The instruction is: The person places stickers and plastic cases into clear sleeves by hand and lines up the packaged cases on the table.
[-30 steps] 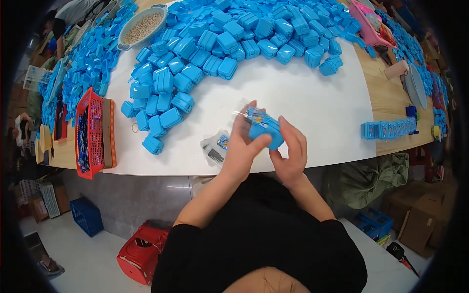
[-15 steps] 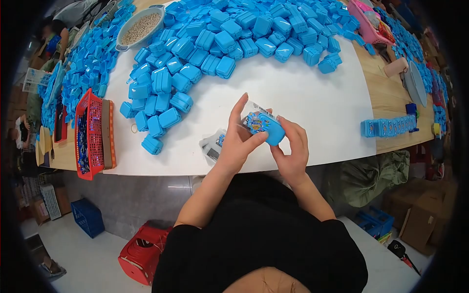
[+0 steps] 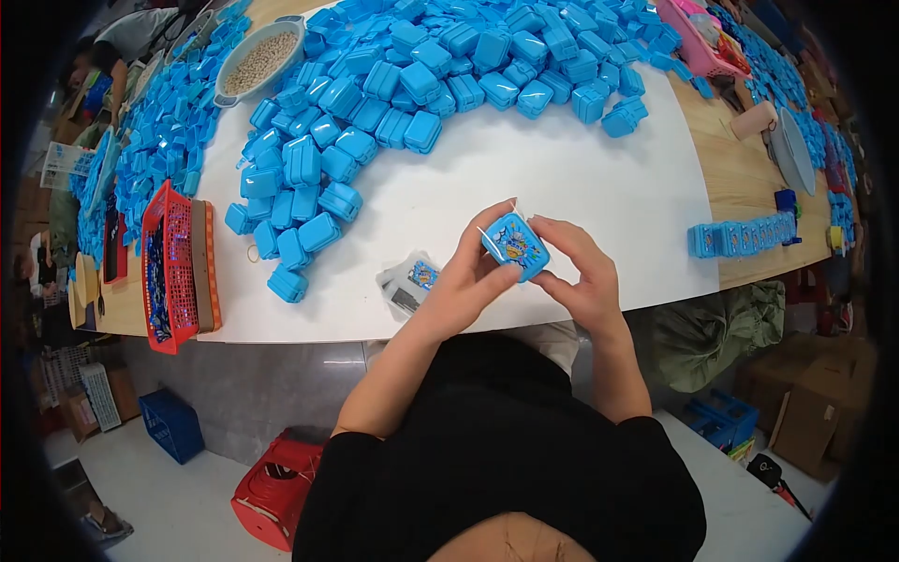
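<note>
A small blue box (image 3: 515, 245) with a picture (image 3: 519, 249) on top is pinched between the left hand (image 3: 470, 283) and right hand (image 3: 586, 273) above the tabletop (image 3: 618, 178). Printed sheets (image 3: 412, 285) lie left of the box. Steadying the box's edges while pressing the picture evenly likely works best.

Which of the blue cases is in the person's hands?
The blue case with its printed face showing, between left hand and right hand; those in the heap and the row lie apart from both.

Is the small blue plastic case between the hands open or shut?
Apparently shut: the case shows its printed face, with no lid raised.
</note>
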A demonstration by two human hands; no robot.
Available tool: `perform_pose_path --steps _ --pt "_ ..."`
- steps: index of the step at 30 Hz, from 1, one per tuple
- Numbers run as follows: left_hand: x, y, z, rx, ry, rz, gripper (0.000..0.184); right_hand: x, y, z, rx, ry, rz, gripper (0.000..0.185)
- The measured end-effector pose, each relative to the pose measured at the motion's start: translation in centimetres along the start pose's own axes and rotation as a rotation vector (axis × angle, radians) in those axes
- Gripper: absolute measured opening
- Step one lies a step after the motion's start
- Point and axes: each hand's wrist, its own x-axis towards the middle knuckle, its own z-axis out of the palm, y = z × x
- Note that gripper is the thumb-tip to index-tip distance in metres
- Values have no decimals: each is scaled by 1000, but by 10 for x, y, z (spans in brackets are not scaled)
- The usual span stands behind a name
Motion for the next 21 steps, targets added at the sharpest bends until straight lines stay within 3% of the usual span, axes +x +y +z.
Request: perform_pose_path --steps 4,8,11,13,15,18,21 --pt "1 1 4 -47 76 -55 60 -6 1 5 2 63 -25 51" --pt "1 -11 8 -18 198 30 51 -15 2 11 18 84 106 58" --pt "2 -13 20 -5 266 -9 52 -15 -6 22 -179 254 39 64" --pt "5 -25 29 95 360 -43 51 -19 -11 19 -365 174 -26 67" --pt "10 -40 45 63 292 -72 51 -33 14 18 -581 251 -10 62" --pt "13 -60 56 14 337 -119 50 -57 63 -48 -623 629 132 54" --pt "12 -84 39 157 194 -100 49 -86 86 -139 -1155 797 184 50"
